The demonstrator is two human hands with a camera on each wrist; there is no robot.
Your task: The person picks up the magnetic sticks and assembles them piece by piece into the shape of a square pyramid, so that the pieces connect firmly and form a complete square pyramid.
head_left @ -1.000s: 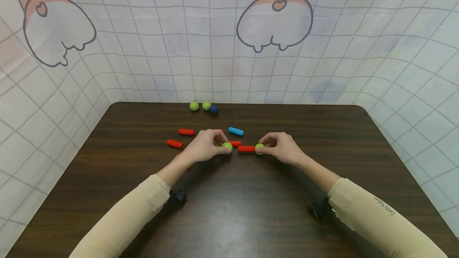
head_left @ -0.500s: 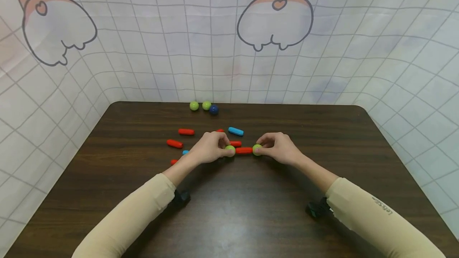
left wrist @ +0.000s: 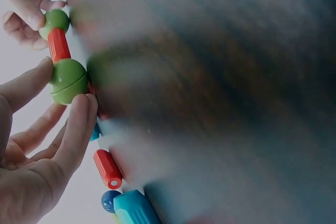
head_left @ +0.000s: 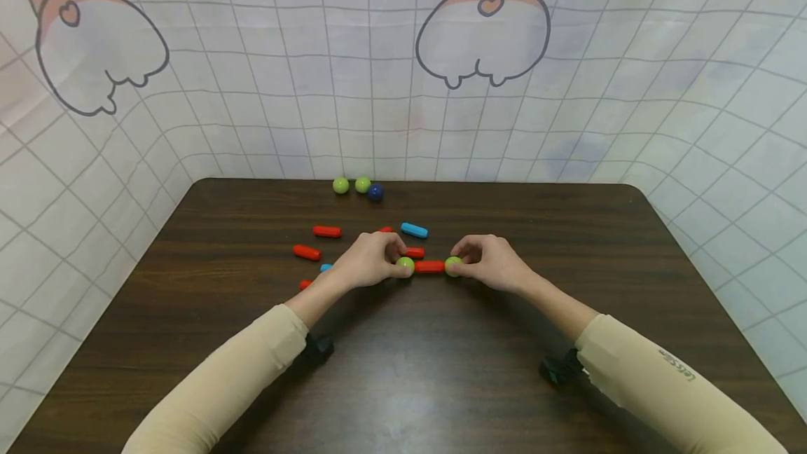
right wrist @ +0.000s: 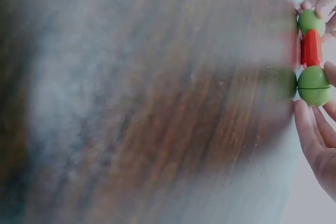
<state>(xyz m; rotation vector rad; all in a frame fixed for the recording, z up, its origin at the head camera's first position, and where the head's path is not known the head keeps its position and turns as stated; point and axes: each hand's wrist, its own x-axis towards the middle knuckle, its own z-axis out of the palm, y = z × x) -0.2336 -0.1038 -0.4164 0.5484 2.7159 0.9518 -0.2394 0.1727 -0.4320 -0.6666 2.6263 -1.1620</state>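
Between thumb and fingers, my left hand [head_left: 366, 260] pinches a green ball [head_left: 405, 265]. My right hand [head_left: 496, 263] pinches a second green ball [head_left: 452, 267]. A short red rod [head_left: 430, 267] spans the space between the two balls, an end against each. The left wrist view shows the same row: the nearer ball [left wrist: 69, 81] with a groove round it, the ribbed red rod [left wrist: 59, 45], and the far ball [left wrist: 55, 22] in the right hand. In the right wrist view, the right hand's ball [right wrist: 314, 86] also has a groove.
Just behind the held row lies another red rod [head_left: 414, 253]; a blue rod [head_left: 414, 230] is farther back. More red rods [head_left: 307, 253] lie left, some partly hidden by the left arm. At the table's back edge sit two green balls [head_left: 341, 186] and a dark blue ball [head_left: 375, 192].
My left hand has moved right, bringing its green ball up against the red rod's left end, where a gap showed earlier. The rod and right ball have shifted slightly left and nearer.
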